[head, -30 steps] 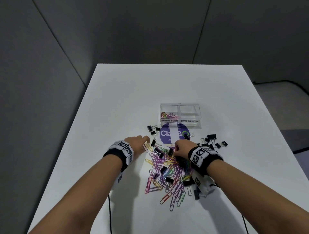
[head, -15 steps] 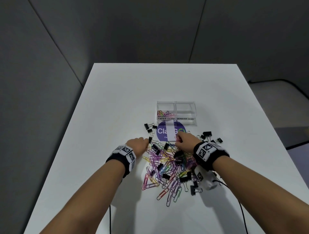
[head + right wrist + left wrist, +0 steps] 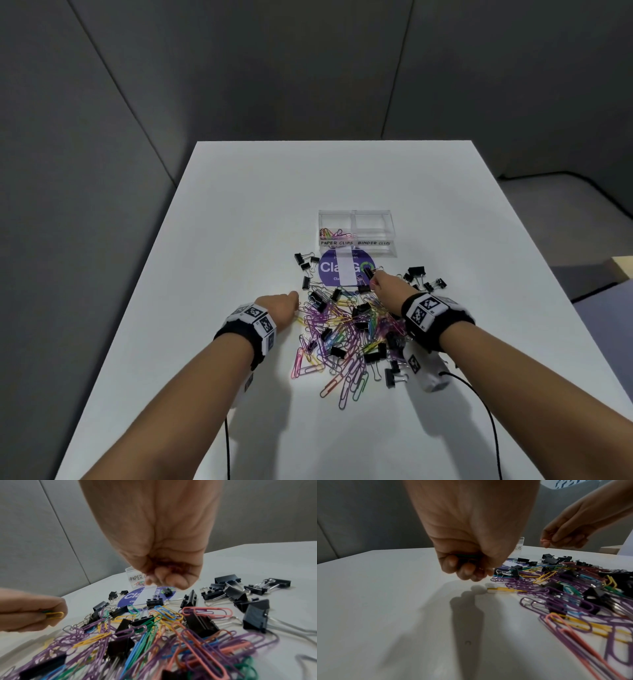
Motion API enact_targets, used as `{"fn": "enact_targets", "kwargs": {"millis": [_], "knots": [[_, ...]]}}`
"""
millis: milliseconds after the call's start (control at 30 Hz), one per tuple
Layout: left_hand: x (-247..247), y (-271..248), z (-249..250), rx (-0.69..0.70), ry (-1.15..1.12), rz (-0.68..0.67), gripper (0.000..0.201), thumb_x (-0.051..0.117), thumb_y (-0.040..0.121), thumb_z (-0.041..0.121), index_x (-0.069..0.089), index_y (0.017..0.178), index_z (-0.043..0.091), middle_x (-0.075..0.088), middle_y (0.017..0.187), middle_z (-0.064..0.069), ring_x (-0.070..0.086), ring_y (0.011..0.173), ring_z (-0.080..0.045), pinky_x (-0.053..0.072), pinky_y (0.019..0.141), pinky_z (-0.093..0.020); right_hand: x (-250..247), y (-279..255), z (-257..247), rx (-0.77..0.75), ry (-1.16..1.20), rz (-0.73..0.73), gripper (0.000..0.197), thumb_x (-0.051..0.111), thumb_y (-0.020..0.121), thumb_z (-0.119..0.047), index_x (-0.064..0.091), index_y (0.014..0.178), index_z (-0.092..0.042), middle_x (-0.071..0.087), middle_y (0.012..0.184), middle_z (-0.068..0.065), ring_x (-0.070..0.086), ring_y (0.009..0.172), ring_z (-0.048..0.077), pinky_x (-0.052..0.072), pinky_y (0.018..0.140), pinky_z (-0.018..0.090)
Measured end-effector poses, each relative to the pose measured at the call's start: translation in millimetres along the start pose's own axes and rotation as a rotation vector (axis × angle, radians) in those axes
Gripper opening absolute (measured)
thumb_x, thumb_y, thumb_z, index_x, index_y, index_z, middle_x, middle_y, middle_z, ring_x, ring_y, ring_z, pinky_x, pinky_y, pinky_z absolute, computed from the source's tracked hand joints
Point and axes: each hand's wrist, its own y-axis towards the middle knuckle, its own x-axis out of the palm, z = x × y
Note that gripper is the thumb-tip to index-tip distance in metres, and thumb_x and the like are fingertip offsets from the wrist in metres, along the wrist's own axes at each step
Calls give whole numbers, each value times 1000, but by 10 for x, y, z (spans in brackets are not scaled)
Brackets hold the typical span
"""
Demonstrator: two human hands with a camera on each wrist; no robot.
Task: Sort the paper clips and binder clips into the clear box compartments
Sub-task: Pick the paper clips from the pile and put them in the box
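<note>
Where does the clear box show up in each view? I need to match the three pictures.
Head: the clear box sits at centre, beyond the clip pile, labels facing the camera.
Left wrist: only a corner of it shows, right of the left hand.
Right wrist: a corner marked PAPER peeks out behind the right hand.
Shared landmark: the purple round sticker just before the box.

White table (image 3: 239,212): clear box (image 3: 356,222), purple round sticker (image 3: 329,270), mixed paper clips (image 3: 342,342), black binder clips (image 3: 416,272).

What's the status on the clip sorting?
Left hand pinches paper clips; right hand curled, contents unclear. Clear box: paper clips only. Mixed pile unsorted.
</note>
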Motion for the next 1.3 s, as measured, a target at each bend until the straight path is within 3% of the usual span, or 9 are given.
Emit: {"fn": "enact_targets", "kwargs": {"millis": [67,133,300,500,567,633,767,967,1300], "knots": [[9,-55,15,-14,-1,16,29,25,101,19,44,116,2,60,119,-20,56,98,-30,44,93,-37,4,-56,23,31,-7,12,11,37,99,-19,33,98,-9,41,66,1,38,57,17,30,53,30],[7,-116,34,-19,-24,24,31,23,103,22,46,109,2,61,116,-20,49,88,-27,44,93,-37,12,-136,53,41,-35,-21,25,49,94,-30,33,99,-12,35,67,-4,38,60,14,31,51,27],[-40,-209,45,44,113,23,45,26,103,39,47,122,3,62,120,-16,60,107,-31,47,88,-37,87,-233,101,29,-30,-91,18,41,89,4,32,96,-11,38,70,0,38,61,16,26,50,23],[8,-241,19,58,77,6,31,36,100,19,55,123,10,60,127,-15,56,116,-31,42,92,-30,100,-292,239,46,-53,-19,19,36,89,7,36,92,-11,47,92,12,45,81,22,33,64,28],[42,-277,43,58,97,-22,31,36,100,20,56,121,10,59,127,-14,55,117,-30,42,93,-31,146,-317,270,61,-85,-37,13,35,94,1,37,95,-13,50,92,14,49,82,23,34,61,29],[71,-326,92,38,151,-19,37,35,101,31,56,120,7,61,124,-12,58,114,-29,44,94,-33,185,-352,289,98,-116,-18,4,38,98,-14,41,98,-12,53,96,14,53,87,25,39,71,30],[222,-375,142,1,181,-28,46,48,92,52,59,103,9,64,97,-6,60,89,-22,50,88,-34,239,-386,346,157,-169,79,20,47,95,-31,43,92,-12,56,97,10,55,90,25,43,78,33],[432,-375,202,-12,58,12,33,52,93,33,55,117,11,64,119,-7,60,111,-26,47,90,-33,332,-399,334,158,-174,93,32,47,95,-29,49,119,-7,61,119,12,59,110,29,48,88,37],[326,-314,99,7,12,-45,32,36,101,28,49,117,3,59,111,-13,58,98,-27,47,89,-37,319,-342,323,43,-123,37,20,43,96,-20,51,106,-5,58,111,18,59,100,31,45,80,36]]}}
